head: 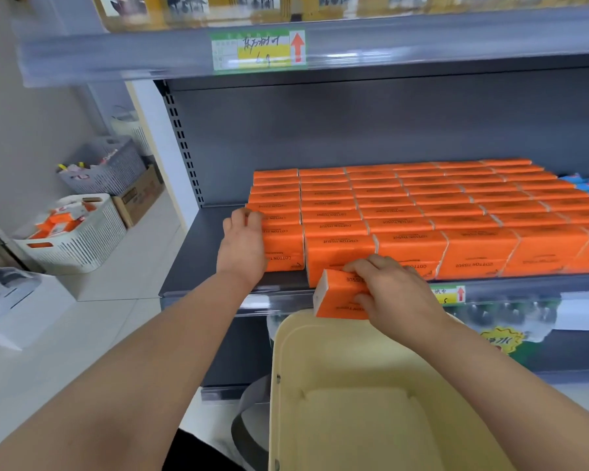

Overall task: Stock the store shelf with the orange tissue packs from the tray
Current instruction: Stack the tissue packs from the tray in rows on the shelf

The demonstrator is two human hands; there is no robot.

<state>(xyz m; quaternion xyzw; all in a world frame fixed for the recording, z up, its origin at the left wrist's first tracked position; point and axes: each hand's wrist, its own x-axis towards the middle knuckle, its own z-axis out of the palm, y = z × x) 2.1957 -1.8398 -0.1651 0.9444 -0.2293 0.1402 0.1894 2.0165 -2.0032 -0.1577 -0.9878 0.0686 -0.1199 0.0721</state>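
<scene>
Shelf point(191, 260) front packed with orange tissue packs point(412, 246).
Right grip point(395, 290) pinches one pack point(334, 295) over tray point(279, 351); left grip point(244, 246) clasps end stack point(284, 241).

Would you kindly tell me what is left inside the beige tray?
No packs show on the tray floor in view. The right hand holds one orange pack over its far rim. The forearm hides its right side; its near end is out of frame.

I cannot read the blurred handwriting on the price label point(257, 51); the tray point(354, 430) runs off the bottom edge, the orange packs point(456, 212) off the right, and my right hand point(393, 290) covers part of the held pack point(334, 294).
</scene>
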